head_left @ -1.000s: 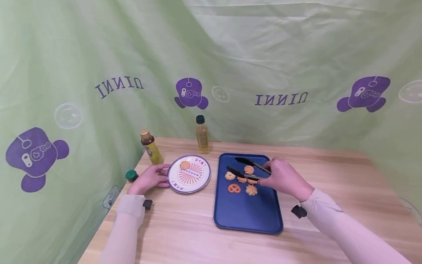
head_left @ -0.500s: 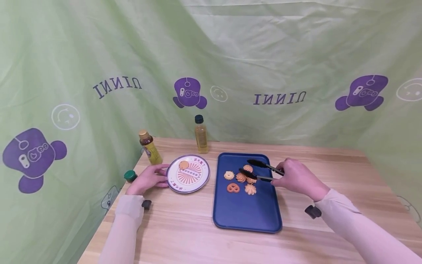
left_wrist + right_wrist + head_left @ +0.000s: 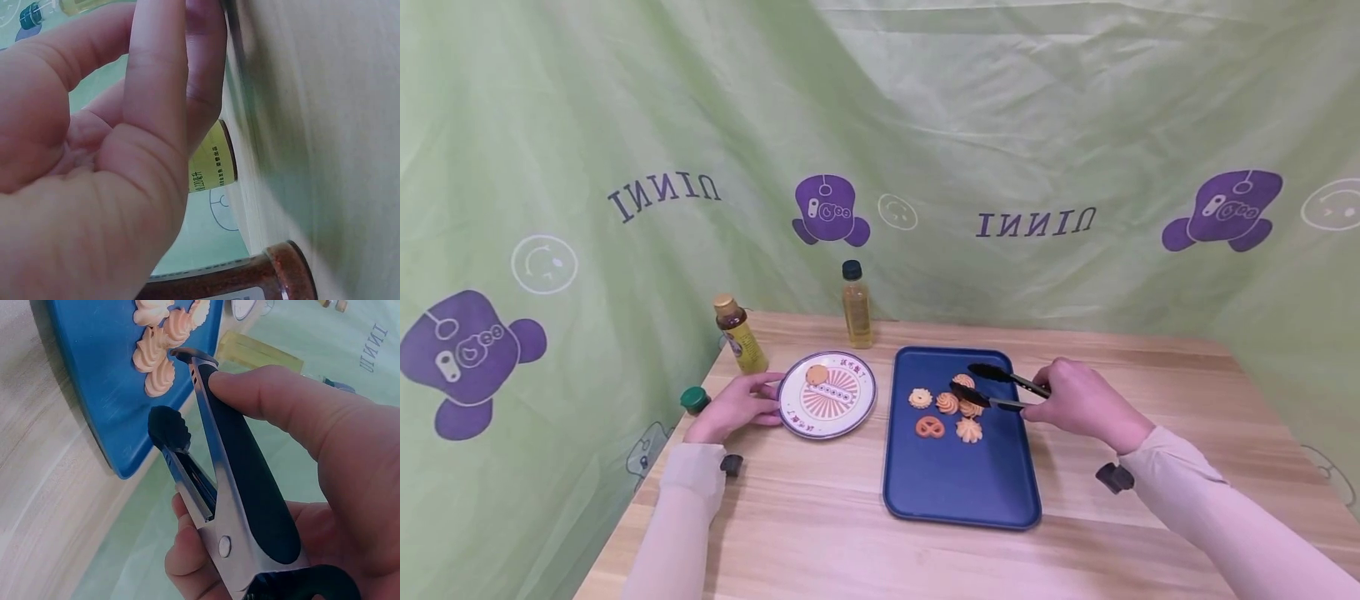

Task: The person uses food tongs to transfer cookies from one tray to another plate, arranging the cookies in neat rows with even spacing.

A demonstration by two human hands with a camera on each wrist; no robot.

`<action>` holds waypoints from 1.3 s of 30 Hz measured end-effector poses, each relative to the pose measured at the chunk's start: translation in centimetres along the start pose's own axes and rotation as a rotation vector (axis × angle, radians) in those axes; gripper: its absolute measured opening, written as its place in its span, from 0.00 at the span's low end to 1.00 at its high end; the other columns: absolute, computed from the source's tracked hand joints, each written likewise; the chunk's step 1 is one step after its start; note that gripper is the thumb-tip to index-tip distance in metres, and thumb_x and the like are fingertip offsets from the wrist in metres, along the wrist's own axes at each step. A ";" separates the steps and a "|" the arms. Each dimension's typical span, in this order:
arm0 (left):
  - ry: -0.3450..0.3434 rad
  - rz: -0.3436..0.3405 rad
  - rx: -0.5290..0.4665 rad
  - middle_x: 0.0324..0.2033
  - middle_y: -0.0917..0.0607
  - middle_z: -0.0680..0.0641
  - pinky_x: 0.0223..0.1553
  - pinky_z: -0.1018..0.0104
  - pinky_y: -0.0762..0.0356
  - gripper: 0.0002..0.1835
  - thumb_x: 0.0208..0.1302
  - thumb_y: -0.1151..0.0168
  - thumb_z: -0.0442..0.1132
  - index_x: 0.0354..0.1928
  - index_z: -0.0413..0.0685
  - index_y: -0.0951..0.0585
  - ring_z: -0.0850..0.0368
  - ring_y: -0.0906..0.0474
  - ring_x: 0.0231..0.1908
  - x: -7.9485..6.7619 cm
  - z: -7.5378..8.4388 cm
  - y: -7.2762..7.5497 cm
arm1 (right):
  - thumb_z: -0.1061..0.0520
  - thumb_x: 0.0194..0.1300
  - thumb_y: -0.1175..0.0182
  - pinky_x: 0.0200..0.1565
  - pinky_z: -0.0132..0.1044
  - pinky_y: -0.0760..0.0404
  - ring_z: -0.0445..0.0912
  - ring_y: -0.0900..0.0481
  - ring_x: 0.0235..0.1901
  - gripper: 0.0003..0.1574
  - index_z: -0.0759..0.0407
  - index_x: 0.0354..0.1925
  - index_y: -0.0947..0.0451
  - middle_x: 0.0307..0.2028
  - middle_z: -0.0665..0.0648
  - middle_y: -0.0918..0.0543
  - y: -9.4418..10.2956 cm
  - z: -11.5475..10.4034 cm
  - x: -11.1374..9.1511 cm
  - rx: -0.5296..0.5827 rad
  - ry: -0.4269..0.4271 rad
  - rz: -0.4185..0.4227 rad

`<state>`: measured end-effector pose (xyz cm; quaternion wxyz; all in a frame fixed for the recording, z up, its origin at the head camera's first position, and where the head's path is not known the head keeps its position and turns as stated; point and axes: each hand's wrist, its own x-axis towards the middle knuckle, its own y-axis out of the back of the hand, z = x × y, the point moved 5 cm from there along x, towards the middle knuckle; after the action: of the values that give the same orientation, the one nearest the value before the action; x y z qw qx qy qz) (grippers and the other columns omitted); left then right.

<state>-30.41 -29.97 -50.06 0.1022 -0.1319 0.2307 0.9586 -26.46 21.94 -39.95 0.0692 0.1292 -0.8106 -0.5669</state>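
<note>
In the head view my left hand [image 3: 737, 408] rests at the left rim of a round white plate [image 3: 861, 396], its fingers fairly straight against the edge. One round cookie [image 3: 817, 375] lies on that plate. My right hand [image 3: 1078, 404] grips black-and-silver tongs [image 3: 244, 469], thumb along one arm and fingers round the other. Their tips are spread apart over the right side of a blue tray [image 3: 958, 487], with nothing between them. On the tray lie several swirled cookies [image 3: 947, 403], a pretzel [image 3: 929, 427], a flower-shaped cookie [image 3: 968, 430] and a pale ring cookie [image 3: 920, 398].
Behind the plate stands a bottle of yellow oil [image 3: 857, 312]. A dark bottle with a yellow label [image 3: 741, 340] is at the back left. A green-capped jar [image 3: 695, 400] stands beside my left wrist. A green curtain [image 3: 925, 125] hangs behind the wooden table [image 3: 805, 517].
My right hand and the tongs have moved right, uncovering more of the swirled cookies, and have nearly stopped over the last half second. The left hand has stayed at the plate.
</note>
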 end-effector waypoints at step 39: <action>0.002 0.001 0.020 0.65 0.21 0.30 0.50 0.62 0.02 0.36 0.80 0.36 0.27 0.86 0.40 0.34 0.55 0.08 0.45 0.1 -0.1 0.1 | 0.48 0.59 0.18 0.30 0.36 0.32 0.46 0.29 0.24 0.20 0.57 0.26 0.17 0.22 0.50 0.25 -0.2 -1.5 0.8 -0.021 0.002 -0.035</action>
<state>-30.50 -30.08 -50.18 0.1029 -0.1320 0.2403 0.9561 -26.80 20.27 -39.68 0.0613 0.1430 -0.8022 -0.5765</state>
